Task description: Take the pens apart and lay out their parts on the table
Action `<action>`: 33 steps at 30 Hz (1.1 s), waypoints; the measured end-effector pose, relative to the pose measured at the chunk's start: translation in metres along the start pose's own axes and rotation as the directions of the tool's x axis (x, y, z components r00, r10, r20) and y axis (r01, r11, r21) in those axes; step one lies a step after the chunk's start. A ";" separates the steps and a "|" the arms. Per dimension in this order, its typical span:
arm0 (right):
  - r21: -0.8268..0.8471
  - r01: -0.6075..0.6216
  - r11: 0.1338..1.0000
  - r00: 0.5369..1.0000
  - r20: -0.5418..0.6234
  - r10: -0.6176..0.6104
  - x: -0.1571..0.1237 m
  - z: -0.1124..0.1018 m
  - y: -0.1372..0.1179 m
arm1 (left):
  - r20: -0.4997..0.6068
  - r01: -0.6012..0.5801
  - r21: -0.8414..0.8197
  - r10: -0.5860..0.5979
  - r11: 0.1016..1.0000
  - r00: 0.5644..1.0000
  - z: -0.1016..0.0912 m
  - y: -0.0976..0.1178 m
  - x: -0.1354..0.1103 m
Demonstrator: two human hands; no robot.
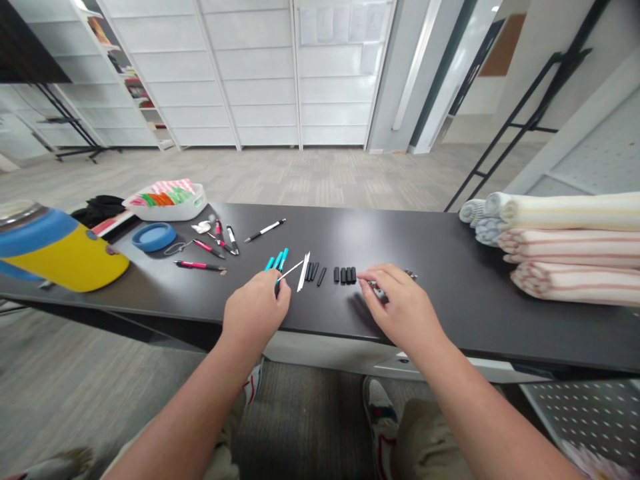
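My left hand [257,300] is closed around a thin white pen refill [291,269] that points up and right. Just beyond its fingers lie several turquoise pen parts [277,259]. White refills [303,272] lie side by side to the right, along with slim black pieces [313,271]. Farther right is a row of short black tubes, perhaps pen grips [345,275]. At the row's right end is my right hand [395,297], thumb and forefinger curled close together; whatever is between them is too small to make out. Small dark parts [411,274] show partly behind that hand.
Red, black and white pens [207,249] are scattered left of centre. Behind them are a blue ring-shaped lid [154,236] and a white basket [173,211] of colourful items. A large yellow and blue cup [65,250] stands far left. Rolled towels [575,247] are stacked on the right.
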State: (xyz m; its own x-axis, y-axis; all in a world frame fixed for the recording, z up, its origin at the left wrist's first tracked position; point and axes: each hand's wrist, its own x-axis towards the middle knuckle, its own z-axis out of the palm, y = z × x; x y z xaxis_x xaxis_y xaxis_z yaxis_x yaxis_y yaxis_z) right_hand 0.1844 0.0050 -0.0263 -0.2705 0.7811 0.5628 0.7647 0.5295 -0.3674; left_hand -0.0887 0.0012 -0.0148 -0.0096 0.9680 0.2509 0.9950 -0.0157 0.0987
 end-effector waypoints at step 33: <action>0.004 0.031 1.000 0.999 0.032 -0.031 -0.001 0.002 0.003 | 0.125 0.052 0.143 -0.070 0.988 0.990 -0.013 0.008 -0.005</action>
State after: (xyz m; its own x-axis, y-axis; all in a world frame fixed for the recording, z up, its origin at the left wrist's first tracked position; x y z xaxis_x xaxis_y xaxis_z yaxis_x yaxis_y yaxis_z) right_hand 0.1861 0.0069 -0.0293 -0.3132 0.7744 0.5497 0.7536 0.5549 -0.3524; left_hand -0.0820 -0.0070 -0.0026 -0.0669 0.9904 0.1211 0.9971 0.0707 -0.0274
